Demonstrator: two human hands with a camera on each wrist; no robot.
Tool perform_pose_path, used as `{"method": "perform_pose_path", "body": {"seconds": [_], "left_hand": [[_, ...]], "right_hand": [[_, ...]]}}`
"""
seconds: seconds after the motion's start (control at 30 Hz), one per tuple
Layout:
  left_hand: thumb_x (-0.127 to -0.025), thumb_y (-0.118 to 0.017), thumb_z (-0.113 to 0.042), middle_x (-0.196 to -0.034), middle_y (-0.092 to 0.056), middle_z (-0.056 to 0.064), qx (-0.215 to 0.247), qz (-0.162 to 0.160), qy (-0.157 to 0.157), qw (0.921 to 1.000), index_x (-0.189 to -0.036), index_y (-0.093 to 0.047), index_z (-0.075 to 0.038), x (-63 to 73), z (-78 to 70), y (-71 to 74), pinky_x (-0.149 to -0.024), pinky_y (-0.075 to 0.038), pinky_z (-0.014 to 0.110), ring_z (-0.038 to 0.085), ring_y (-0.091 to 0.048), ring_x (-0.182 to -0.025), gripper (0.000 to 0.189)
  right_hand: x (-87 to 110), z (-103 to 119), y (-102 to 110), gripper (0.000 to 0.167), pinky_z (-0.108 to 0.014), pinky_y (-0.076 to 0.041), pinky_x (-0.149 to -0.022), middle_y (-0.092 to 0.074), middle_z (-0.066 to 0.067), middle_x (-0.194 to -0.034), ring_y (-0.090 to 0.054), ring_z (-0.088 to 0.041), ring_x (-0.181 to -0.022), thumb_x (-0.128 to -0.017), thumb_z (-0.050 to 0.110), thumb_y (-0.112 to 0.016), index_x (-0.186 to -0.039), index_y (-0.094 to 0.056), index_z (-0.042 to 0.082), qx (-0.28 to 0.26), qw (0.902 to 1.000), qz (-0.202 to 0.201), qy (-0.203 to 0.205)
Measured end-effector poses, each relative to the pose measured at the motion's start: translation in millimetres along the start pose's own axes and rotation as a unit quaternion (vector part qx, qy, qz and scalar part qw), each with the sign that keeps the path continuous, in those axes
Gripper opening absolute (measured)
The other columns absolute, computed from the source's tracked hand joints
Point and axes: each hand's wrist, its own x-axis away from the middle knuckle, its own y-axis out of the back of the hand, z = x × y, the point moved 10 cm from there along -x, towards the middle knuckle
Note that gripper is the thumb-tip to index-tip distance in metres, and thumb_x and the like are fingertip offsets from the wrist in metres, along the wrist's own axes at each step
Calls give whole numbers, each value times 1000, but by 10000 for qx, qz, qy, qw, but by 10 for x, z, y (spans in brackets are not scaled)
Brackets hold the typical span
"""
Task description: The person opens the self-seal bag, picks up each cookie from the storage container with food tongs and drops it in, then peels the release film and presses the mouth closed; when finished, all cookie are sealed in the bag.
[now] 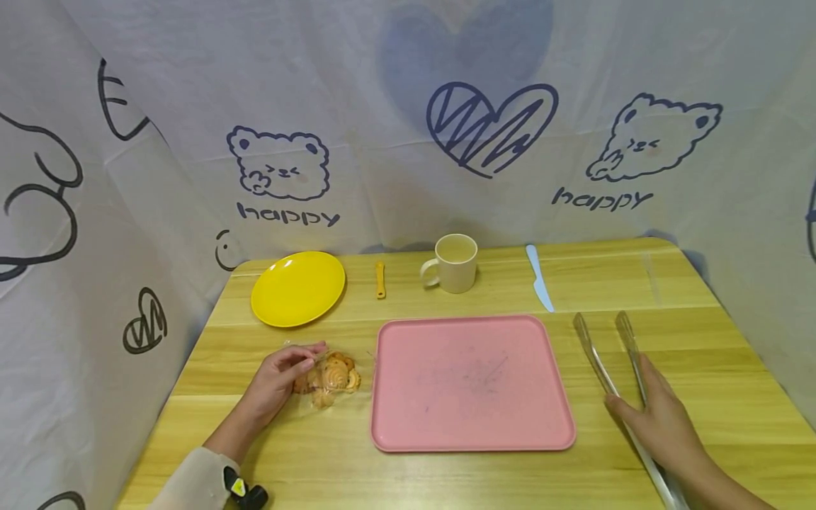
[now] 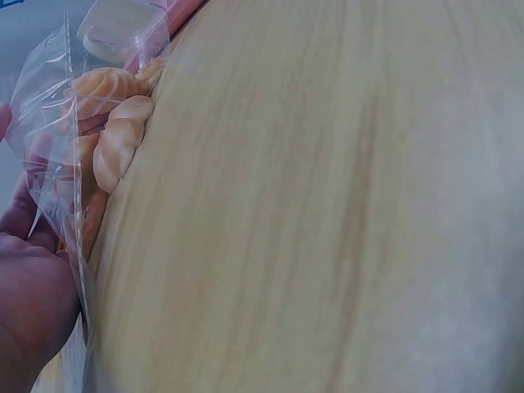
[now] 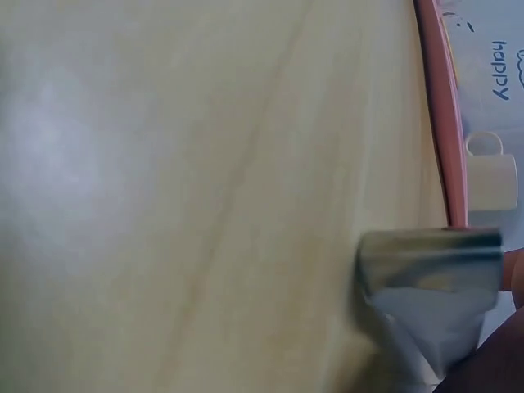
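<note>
My left hand [image 1: 278, 382] pinches the left side of a clear plastic bag of cookies [image 1: 336, 375]. The bag [image 2: 115, 135] shows swirled, golden cookies through the film in the left wrist view. Over on the right, my right hand [image 1: 666, 428] grips a pair of metal tongs [image 1: 599, 365], thumb on one arm and fingers by the other. The tongs' tips are spread apart and point toward the back of the table, with nothing between them. A metal part of the tongs [image 3: 430, 286] is close to the camera in the right wrist view.
A pink tray [image 1: 472, 386] lies between the hands. Along the back are a yellow plate [image 1: 298, 289], a small yellow-orange handled utensil [image 1: 380, 280], a cream mug [image 1: 456, 265] and a pale blue knife [image 1: 540, 278]. A white printed cloth [image 1: 382, 177] hangs behind the wooden table.
</note>
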Motion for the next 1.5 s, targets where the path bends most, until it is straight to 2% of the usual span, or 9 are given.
{"method": "perform_pose_path", "body": {"seconds": [0.2, 0.4, 0.6, 0.8, 0.97, 1.17, 1.3, 1.4, 1.5], "left_hand": [[-104, -59, -2, -134, -69, 9, 13, 29, -63, 10000, -106, -72, -7, 0, -7, -5, -110, -43, 18, 11, -58, -133, 15], [-104, -59, -3, -132, -71, 6, 9, 5, -48, 10000, -106, -73, -8, -3, 1, -1, -110, -42, 17, 10, -58, -132, 15], [-103, -58, 1, -127, -73, 3, 4, -32, -197, 9998, -107, -73, -3, -10, -18, 10, -109, -44, 18, 10, -59, -131, 15], [-102, -62, -2, -124, -73, 8, -501, -181, -203, 9984, -109, -66, 13, -21, -37, 19, -109, -44, 19, 10, -58, -132, 16], [-100, -66, -3, -128, -71, 17, -893, -182, -107, 9958, -110, -65, 15, -36, -65, -2, -107, -46, 19, 8, -57, -133, 21], [-98, -67, 1, -131, -67, 22, -1262, 208, -337, 9912, -113, -64, 15, -58, -187, -71, -111, -41, 16, 5, -54, -136, 21], [-99, -67, -3, -133, -66, 23, -1897, 295, -298, 9809, -118, -66, 11, -120, -328, -115, -119, -33, 21, 15, -49, -143, 23], [-100, -68, -11, -135, -66, 19, -2726, 323, -203, 9614, -124, -70, 2, -235, -441, -213, -123, -32, 41, 28, -49, -142, 26], [-99, -71, -17, -133, -68, 14, -3481, 595, -95, 9355, -126, -71, -5, -396, -505, -402, -116, -38, 59, 36, -56, -134, 29]], "right_hand": [[-49, 250, 91, 92, -83, -20, -107, -13, -41, -161, -20, -68, -140, -100, 27, -68, -162, -8, -6, -8, 9977, -355, 583], [-223, 934, -19, 86, -79, -26, -109, -27, -36, -160, -28, -62, -143, -96, 20, -74, -161, -23, -2, -195, 9913, -258, 1272], [-443, 1652, -604, 74, -67, -37, -112, -43, -27, -156, -43, -52, -140, -97, 18, -73, -158, -36, 2, -484, 9832, 562, 1668], [-570, 2268, -1288, 61, -50, -51, -106, -55, -23, -148, -60, -41, -128, -97, 11, -70, -151, -46, -5, -1156, 9551, 1504, 2275], [-685, 2511, -1733, 56, -43, -54, -104, -55, -18, -149, -61, -34, -129, -98, 9, -69, -149, -50, -4, -1669, 9384, 2153, 2126], [-798, 2649, -2062, 52, -39, -57, -98, -63, -15, -141, -66, -29, -121, -96, 10, -71, -144, -57, -1, -1709, 9371, 2282, 2015], [-833, 2714, -2187, 48, -38, -58, -96, -68, -18, -131, -69, -31, -115, -93, 6, -74, -139, -61, -4, -1618, 9381, 2192, 2138], [-858, 2749, -2247, 45, -35, -58, -95, -70, -18, -127, -71, -29, -110, -92, 5, -74, -135, -63, -5, -1563, 9406, 2086, 2175], [-887, 2781, -2289, 41, -31, -59, -90, -73, -15, -119, -72, -26, -103, -93, 4, -73, -132, -66, -5, -1485, 9444, 1950, 2192]]}}
